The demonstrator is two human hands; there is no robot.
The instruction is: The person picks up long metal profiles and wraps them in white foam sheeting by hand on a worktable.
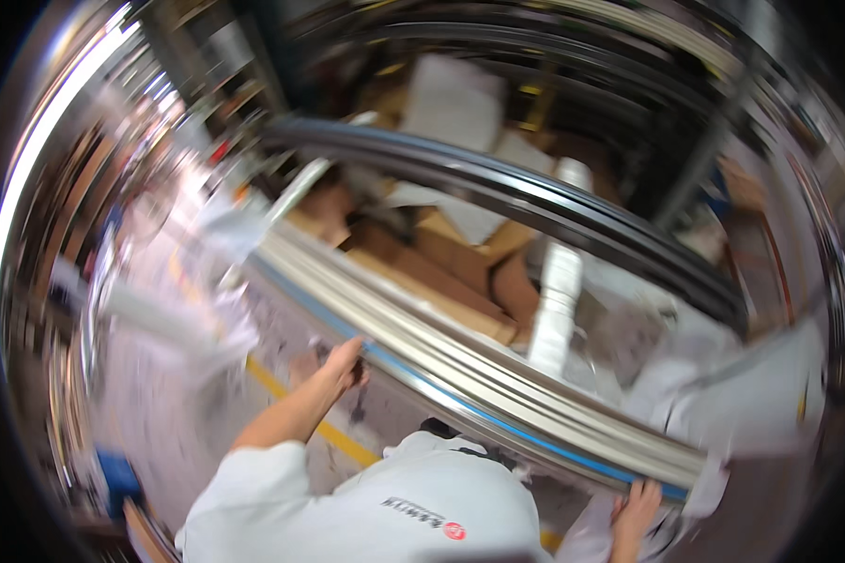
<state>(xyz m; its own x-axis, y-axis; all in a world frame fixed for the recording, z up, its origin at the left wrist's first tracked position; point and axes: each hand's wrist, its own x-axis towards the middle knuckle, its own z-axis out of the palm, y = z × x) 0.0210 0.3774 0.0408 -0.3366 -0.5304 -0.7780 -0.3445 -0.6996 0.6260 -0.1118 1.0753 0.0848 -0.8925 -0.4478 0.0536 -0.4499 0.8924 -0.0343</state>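
A long metal profile [469,406] with a bright blue stripe runs slantwise in front of me, from the upper left down to the lower right. My left hand [343,364] is closed on its near edge, left of the middle, thumb on top. Close to the profile's right end, my right hand [637,507] has its fingers curled over the same edge. Directly beyond lie several pale long profiles [479,361], side by side with the striped one; whether they touch it is blurred. The undersides of both hands' grips are hidden.
Farther off, dark long profiles [498,183] lie across rack arms, one a white-wrapped post [556,305]. Brown cardboard boxes [422,272] sit between. White wrapping [751,394] hangs at the right. A yellow floor line [347,443] passes beneath, and a blue object [119,479] stands lower left.
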